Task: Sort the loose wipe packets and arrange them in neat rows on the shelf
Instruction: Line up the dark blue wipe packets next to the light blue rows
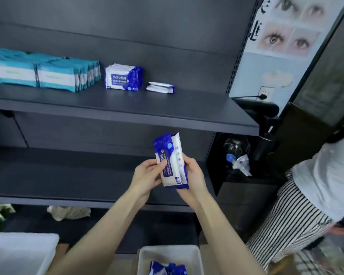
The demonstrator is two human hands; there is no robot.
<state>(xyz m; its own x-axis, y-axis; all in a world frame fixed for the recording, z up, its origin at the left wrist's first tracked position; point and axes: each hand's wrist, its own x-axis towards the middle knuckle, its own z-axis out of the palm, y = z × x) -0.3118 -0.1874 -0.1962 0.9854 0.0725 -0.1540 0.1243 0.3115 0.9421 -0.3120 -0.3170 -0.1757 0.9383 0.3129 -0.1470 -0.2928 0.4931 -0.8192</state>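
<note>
A: The bin (170, 253) at six o'clock holds more loose packets (163, 267). Are the hands secure?
B: Left hand (147, 175) and right hand (194, 175) both pinch the two held packets (171, 161), mid-frame. The film looks slick, so one could slip out.
A: And the shelf (127, 110)?
B: At eleven o'clock, the standing blue row (123, 77) might topple if bumped. A flat packet (160, 87) lies at its three o'clock.

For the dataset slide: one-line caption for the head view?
Left hand and right hand hold two blue wipe packets below a shelf bearing teal rows and a blue row.
</note>
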